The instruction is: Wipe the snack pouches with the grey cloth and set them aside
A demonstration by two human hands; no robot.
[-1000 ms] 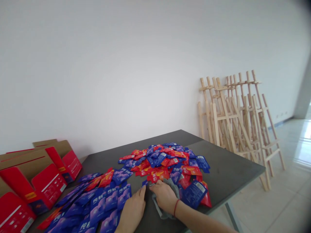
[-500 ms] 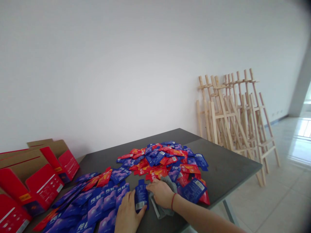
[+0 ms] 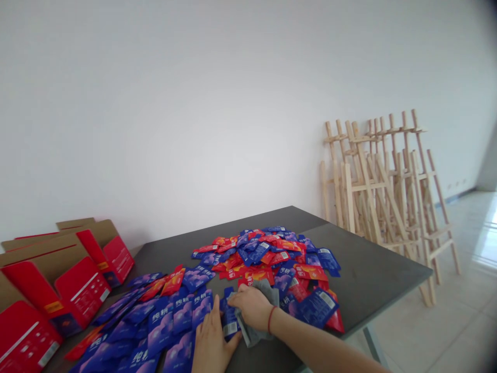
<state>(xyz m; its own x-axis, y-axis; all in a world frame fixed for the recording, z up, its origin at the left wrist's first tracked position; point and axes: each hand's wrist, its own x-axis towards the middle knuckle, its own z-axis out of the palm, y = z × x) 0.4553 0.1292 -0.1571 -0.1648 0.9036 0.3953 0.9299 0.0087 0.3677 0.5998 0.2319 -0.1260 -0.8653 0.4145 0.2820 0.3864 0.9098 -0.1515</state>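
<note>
A blue pouch (image 3: 230, 326) with a white barcode label lies flat on the dark table between my two hands. My left hand (image 3: 212, 339) rests along its left side, fingers stretched out and thumb spread at the lower edge, steadying it against the tabletop. A crumpled grey cloth (image 3: 252, 339) is bunched under my right hand (image 3: 252, 308), whose fingers press it onto the pouch's upper part, hiding some of the pouch. A red band circles the right wrist. Left of my left hand, blue pouches (image 3: 159, 324) lie in overlapping rows with a few red ones.
A heap of mixed red and blue pouches (image 3: 252, 254) covers the table's middle. Opened red cardboard boxes (image 3: 83, 290) stand at the left. The dark table (image 3: 361, 269) ends at a right edge, beyond which wooden easels (image 3: 373, 186) lean against the white wall.
The view has shifted slightly left, so everything appears further right. My right hand has slid the cloth over the pouch's upper part, toward my left hand, which still steadies the pouch.
</note>
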